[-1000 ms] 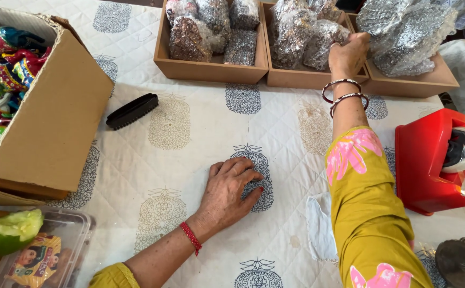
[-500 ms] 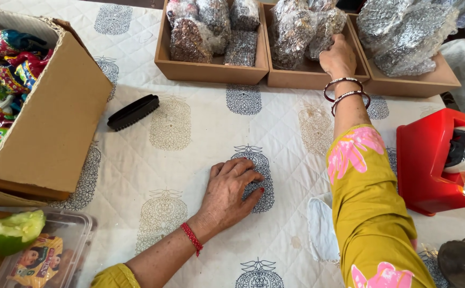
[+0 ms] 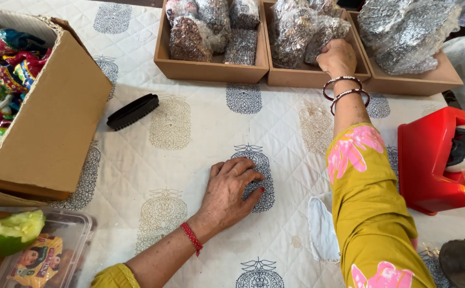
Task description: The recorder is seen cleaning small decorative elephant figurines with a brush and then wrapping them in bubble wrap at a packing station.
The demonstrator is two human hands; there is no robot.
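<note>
Cardboard box (image 3: 51,133): far left on the bench (image 3: 189,144), packed with bright patterned bundles.
Clear tub (image 3: 56,250): bottom left, holding a picture-printed pack.
Left hand (image 3: 232,192): flat on the quilted cloth, fingers spread, holding nothing.
Middle tray (image 3: 318,77): clear bags (image 3: 296,32) of glittery pieces.
Right hand (image 3: 338,57): curled over a bag in that tray; a grip on the bag's body seems best.
Red dispenser (image 3: 430,160): right edge.
</note>
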